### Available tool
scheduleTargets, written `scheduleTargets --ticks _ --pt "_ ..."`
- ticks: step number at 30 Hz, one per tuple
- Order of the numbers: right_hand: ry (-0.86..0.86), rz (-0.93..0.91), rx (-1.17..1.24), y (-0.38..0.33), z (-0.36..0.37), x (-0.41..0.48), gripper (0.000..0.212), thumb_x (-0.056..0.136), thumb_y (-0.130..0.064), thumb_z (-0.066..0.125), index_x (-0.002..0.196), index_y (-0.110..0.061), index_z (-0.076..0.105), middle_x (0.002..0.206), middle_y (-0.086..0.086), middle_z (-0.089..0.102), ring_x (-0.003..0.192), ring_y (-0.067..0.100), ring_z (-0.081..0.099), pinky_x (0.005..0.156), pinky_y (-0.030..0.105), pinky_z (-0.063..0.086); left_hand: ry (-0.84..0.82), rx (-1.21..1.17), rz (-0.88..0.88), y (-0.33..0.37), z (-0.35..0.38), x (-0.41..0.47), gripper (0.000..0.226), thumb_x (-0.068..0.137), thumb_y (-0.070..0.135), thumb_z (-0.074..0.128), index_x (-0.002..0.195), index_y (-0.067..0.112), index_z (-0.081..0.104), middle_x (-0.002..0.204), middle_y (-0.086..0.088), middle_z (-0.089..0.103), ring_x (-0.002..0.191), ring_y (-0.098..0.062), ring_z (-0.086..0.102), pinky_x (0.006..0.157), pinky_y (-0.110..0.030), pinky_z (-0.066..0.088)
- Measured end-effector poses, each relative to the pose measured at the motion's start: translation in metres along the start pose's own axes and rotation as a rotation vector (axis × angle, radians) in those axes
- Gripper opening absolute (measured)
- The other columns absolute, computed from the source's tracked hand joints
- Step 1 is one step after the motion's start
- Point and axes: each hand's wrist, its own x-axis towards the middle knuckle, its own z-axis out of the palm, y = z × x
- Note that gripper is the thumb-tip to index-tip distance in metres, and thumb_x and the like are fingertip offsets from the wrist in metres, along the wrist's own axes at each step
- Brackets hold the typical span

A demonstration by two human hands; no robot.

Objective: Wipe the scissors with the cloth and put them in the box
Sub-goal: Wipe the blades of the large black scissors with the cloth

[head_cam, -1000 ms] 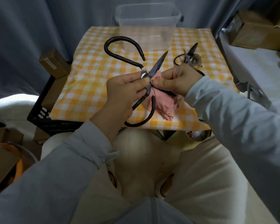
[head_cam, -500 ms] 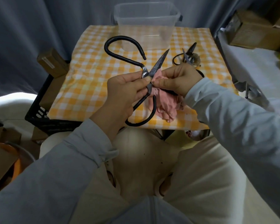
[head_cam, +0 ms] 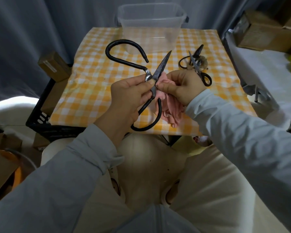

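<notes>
Hardly anything has moved since a second ago: your two hands sit in the same spot over the near edge of the table (head_cam: 94, 78). Your left hand (head_cam: 128, 96) grips the big scissors (head_cam: 160, 68) at the joint, with its fingers curled round the metal. You hold them up in the air, wide open. One blade points away from you and one black loop hangs toward your lap.

Your right hand (head_cam: 183, 86) pinches the pink cloth (head_cam: 171, 110) against that blade, right by the joint, thumb and fingers squeezed on it. So you are in the wiping step, I think, and it is not done. Next, slide the cloth up the blade to the tip. Go slow, since the edge may be sharp.

Farther out, behind your right hand, two small scissors (head_cam: 195, 67) lie on the table. They likely need wiping too. At the far edge stands the clear box (head_cam: 149, 27), and I see nothing in it. Nothing blocks the way there, but the big loops may need tilting to fit.
</notes>
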Motion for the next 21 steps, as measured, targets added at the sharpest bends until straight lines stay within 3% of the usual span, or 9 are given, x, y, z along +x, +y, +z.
scheduleTargets --ticks 3,6,8,11,16,19,21 --pt "0.042 0.031 0.043 0.004 0.007 0.000 0.018 0.083 -0.014 0.067 0.075 0.001 0.064 0.063 0.011 0.058 0.060 0.022 0.051 0.062 0.036 0.048 0.002 -0.013 -0.010 -0.001 0.000 0.000 0.018 0.082 -0.003 0.067 0.099 0.002 0.069 0.077 -0.005 0.072 0.066 -0.011 0.070 0.059 -0.018 0.054" --pt "0.046 0.076 0.064 0.007 0.011 0.002 0.044 0.078 -0.032 0.065 0.077 0.011 0.061 0.072 0.031 0.061 0.062 0.028 0.051 0.065 0.046 0.049 0.022 -0.021 -0.013 -0.003 -0.001 0.001 0.019 0.081 -0.005 0.067 0.099 0.000 0.069 0.076 -0.005 0.072 0.068 -0.013 0.071 0.060 -0.020 0.056" --pt "0.047 0.086 0.014 0.007 0.014 0.002 0.050 0.078 -0.037 0.062 0.078 0.013 0.059 0.075 0.035 0.059 0.063 0.031 0.052 0.067 0.049 0.049 0.039 -0.027 -0.019 -0.004 -0.001 0.003 0.021 0.080 -0.005 0.068 0.101 -0.001 0.068 0.081 -0.008 0.072 0.069 -0.014 0.071 0.062 -0.021 0.057" --pt "0.059 0.096 -0.097 0.004 0.013 0.003 0.049 0.088 -0.033 0.059 0.076 0.014 0.055 0.066 0.022 0.053 0.062 0.030 0.046 0.067 0.046 0.048 0.057 -0.043 -0.034 -0.004 -0.001 0.005 0.022 0.080 -0.005 0.067 0.102 -0.003 0.067 0.085 -0.011 0.071 0.069 -0.014 0.071 0.061 -0.021 0.057" --pt "0.033 0.090 -0.335 -0.001 0.015 0.005 0.045 0.096 -0.035 0.045 0.069 0.000 0.051 0.065 0.015 0.050 0.070 0.028 0.047 0.063 0.034 0.034 0.065 -0.060 -0.065 -0.005 0.001 0.004 0.020 0.081 -0.005 0.067 0.100 -0.001 0.066 0.080 -0.008 0.070 0.064 -0.011 0.069 0.058 -0.018 0.055" --pt "-0.023 0.093 -0.221 0.002 0.009 0.006 0.045 0.096 -0.030 0.048 0.085 0.013 0.058 0.083 0.032 0.061 0.073 0.030 0.053 0.070 0.041 0.044 0.062 -0.061 -0.066 -0.004 0.000 0.004 0.024 0.081 -0.005 0.067 0.104 -0.003 0.066 0.082 -0.010 0.071 0.065 -0.014 0.070 0.060 -0.020 0.056" --pt "-0.126 0.080 -0.083 0.001 0.000 0.003 0.030 0.092 -0.020 0.056 0.087 0.009 0.062 0.084 0.033 0.063 0.069 0.026 0.054 0.070 0.044 0.050 0.061 -0.060 -0.058 -0.002 -0.003 0.004 0.026 0.080 -0.005 0.067 0.106 -0.004 0.065 0.085 -0.012 0.072 0.068 -0.015 0.071 0.060 -0.021 0.056"
